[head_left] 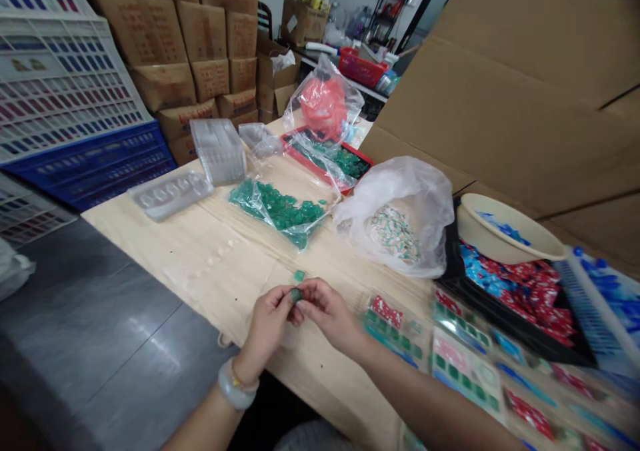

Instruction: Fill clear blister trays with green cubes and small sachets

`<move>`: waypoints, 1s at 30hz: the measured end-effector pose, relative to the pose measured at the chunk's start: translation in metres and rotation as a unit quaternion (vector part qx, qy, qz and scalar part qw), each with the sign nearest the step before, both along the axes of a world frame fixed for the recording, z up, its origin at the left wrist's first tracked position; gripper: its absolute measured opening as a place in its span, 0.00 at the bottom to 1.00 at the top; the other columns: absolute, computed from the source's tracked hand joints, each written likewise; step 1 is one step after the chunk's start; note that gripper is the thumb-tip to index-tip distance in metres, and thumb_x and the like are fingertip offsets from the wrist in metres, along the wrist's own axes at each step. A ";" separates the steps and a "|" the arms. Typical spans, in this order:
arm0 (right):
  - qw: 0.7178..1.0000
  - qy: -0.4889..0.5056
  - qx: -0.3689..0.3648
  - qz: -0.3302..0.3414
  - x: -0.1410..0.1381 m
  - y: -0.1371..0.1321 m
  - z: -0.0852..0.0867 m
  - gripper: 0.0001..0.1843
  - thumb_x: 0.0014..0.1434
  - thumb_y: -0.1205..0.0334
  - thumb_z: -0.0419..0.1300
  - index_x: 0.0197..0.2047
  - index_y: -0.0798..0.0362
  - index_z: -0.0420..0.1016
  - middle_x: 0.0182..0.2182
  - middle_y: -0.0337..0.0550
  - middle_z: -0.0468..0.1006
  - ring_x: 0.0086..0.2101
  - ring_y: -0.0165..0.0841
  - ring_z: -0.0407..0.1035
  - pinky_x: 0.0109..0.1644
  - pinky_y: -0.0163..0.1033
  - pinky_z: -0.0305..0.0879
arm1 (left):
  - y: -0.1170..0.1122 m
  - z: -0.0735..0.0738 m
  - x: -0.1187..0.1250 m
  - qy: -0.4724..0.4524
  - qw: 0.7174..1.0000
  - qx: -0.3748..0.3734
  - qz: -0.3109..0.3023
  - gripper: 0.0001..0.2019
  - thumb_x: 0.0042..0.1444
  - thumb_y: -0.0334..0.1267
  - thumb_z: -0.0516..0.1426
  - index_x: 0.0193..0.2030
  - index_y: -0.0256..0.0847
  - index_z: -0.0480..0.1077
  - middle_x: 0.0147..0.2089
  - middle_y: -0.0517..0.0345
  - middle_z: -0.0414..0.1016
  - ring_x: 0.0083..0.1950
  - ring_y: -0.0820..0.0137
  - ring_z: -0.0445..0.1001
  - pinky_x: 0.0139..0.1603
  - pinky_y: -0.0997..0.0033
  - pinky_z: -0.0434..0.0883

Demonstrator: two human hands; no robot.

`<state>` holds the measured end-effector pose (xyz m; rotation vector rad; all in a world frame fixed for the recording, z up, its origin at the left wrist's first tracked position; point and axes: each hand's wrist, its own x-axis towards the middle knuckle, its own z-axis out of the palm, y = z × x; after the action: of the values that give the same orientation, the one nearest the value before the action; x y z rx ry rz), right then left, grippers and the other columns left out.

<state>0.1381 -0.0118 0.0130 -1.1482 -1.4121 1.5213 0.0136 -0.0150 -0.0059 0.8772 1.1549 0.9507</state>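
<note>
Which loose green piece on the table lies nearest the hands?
The small green piece lying just beyond the left hand and right hand, apart from the heap in the clear plastic bag.

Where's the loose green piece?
In the head view, the loose green piece lies mid-frame on the pale tabletop, just beyond the left hand and right hand pinching another green piece, below the clear bag of green pieces.

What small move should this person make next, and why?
Probably reach for the loose green piece on the table next: it lies just beyond the left hand and right hand, which together hold another green piece.
</note>
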 end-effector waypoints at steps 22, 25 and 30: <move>0.838 -0.483 0.238 0.090 0.001 0.020 -0.039 0.13 0.55 0.71 0.50 0.43 0.57 0.69 0.36 0.49 0.69 0.37 0.35 0.63 0.43 0.41 0.63 | -0.013 -0.033 -0.015 0.518 0.801 0.288 -0.086 0.20 0.52 0.27 0.45 0.54 0.34 0.58 0.49 0.47 0.66 0.50 0.62 0.61 0.51 0.59 0.58; 0.835 -0.482 0.251 0.091 0.003 0.019 -0.040 0.16 0.55 0.71 0.49 0.47 0.59 0.66 0.38 0.52 0.69 0.40 0.37 0.63 0.44 0.43 0.63 | -0.011 -0.032 -0.016 0.513 0.802 0.295 -0.078 0.20 0.53 0.26 0.45 0.54 0.34 0.59 0.49 0.47 0.66 0.50 0.63 0.61 0.50 0.59 0.59; 0.867 -0.428 0.253 0.038 0.002 0.010 -0.044 0.11 0.56 0.70 0.48 0.41 0.55 0.68 0.37 0.49 0.70 0.39 0.35 0.64 0.44 0.43 0.64 | -0.014 -0.035 -0.013 0.501 0.785 0.343 -0.125 0.18 0.53 0.26 0.45 0.50 0.40 0.64 0.52 0.51 0.66 0.52 0.63 0.61 0.51 0.57 0.57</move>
<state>0.1400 -0.0016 -0.0309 -1.4893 -2.2793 0.5601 0.0008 -0.0290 -0.0412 2.2617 1.5064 0.6460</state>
